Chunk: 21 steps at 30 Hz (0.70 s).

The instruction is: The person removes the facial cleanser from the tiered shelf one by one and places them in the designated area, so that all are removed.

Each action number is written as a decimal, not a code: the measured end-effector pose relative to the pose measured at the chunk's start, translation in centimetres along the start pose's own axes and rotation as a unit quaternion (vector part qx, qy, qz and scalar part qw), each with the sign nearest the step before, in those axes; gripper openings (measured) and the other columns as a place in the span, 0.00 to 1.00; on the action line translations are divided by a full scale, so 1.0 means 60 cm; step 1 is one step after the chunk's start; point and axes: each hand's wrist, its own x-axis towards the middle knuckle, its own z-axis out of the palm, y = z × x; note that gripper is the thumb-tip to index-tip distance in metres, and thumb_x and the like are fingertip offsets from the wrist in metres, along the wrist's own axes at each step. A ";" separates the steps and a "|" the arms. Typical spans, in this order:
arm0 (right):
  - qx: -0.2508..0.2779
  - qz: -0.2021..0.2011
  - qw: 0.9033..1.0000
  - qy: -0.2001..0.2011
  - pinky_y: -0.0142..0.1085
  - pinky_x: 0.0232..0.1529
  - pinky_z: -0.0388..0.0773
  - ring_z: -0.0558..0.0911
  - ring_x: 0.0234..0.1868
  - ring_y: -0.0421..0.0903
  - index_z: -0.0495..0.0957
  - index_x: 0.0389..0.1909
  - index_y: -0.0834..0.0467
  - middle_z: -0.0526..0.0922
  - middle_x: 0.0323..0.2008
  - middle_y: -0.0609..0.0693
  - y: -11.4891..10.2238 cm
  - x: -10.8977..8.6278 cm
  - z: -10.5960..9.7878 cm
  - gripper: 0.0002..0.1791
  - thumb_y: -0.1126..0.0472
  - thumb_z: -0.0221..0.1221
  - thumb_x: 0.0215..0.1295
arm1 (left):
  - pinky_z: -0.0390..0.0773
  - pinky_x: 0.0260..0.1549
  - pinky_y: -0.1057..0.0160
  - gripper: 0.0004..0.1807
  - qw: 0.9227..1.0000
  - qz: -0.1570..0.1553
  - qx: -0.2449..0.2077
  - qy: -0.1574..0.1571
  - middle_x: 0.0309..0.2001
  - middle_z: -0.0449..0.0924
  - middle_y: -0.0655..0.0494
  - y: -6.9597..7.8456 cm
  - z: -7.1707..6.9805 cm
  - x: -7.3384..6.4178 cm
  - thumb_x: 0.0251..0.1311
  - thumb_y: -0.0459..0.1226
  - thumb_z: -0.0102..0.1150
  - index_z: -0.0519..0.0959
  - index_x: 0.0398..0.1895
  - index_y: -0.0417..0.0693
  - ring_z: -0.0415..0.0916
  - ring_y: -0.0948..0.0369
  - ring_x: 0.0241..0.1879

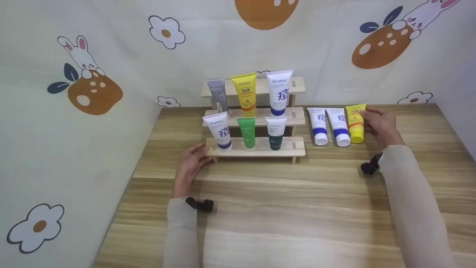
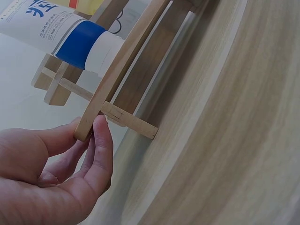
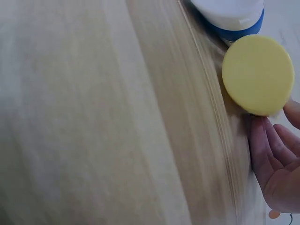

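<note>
My left hand (image 1: 191,163) pinches the left end of the lowest step of a three-step wooden rack (image 1: 262,149); in the left wrist view, thumb and fingers lie on either side of the board (image 2: 89,119). On the right, my right hand (image 1: 383,123) holds a yellow tube (image 1: 356,121) by its right side. Its round yellow cap (image 3: 258,75) faces the right wrist camera, which partly cuts off the hand. Two white tubes with blue bands, one (image 1: 317,123) and another (image 1: 337,124), lie beside the yellow tube on the table.
On the rack's lowest step stand a white tube (image 1: 218,128), a green tube (image 1: 247,132) and a white-and-dark-green tube (image 1: 276,128). Behind them are a grey tube (image 1: 218,95), another yellow tube (image 1: 244,83) and a large white tube (image 1: 279,87). A patterned cloth (image 1: 208,48) borders the wooden table (image 1: 282,212).
</note>
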 end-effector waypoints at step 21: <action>-0.068 -0.014 0.996 -0.062 0.27 0.53 0.84 0.77 0.55 0.42 0.49 0.79 0.52 0.61 0.76 0.61 0.009 -0.025 -0.011 0.49 0.41 0.63 0.66 | 0.87 0.45 0.69 0.26 1.000 -0.009 -0.013 -0.008 0.68 0.68 0.35 -0.003 0.001 0.002 0.72 0.29 0.51 0.64 0.72 0.35 0.81 0.63 0.38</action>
